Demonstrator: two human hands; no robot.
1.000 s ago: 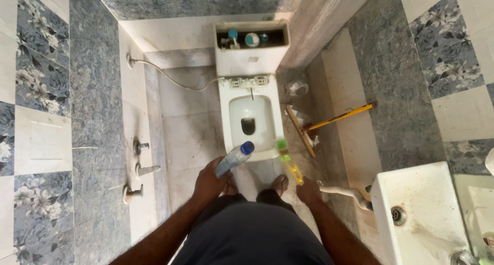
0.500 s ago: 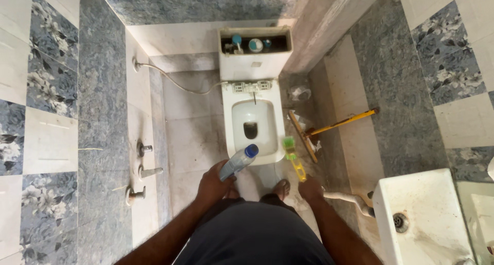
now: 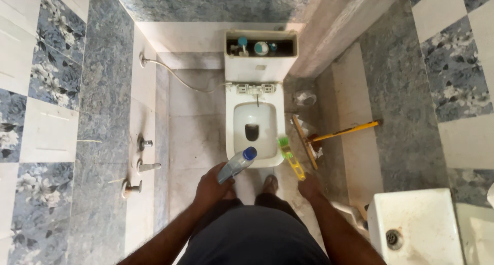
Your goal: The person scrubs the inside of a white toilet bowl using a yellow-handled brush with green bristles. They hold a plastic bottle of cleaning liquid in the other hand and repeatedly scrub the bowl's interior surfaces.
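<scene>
I stand facing a white toilet [image 3: 232, 136] whose cistern [image 3: 260, 64] has no lid, so its fittings show. My left hand [image 3: 211, 187] grips a clear cleaner bottle [image 3: 234, 164] with a blue cap, tilted toward the bowl's front rim. My right hand [image 3: 310, 187] holds a yellow-handled toilet brush [image 3: 290, 158] with a green head, which sits beside the bowl's right edge. One of my feet [image 3: 269, 184] shows on the floor in front of the toilet.
A yellow-handled floor wiper [image 3: 329, 133] lies right of the toilet. A hose [image 3: 177, 78] runs along the back wall. Taps [image 3: 143, 166] jut from the left tiled wall. A white washbasin [image 3: 411, 229] is at bottom right. A crumpled bag [image 3: 304, 98] lies by the cistern.
The view has shifted so the toilet sits a little lower and right in frame. Both hands keep their grip; the brush head has dropped slightly nearer the bowl's right edge.
</scene>
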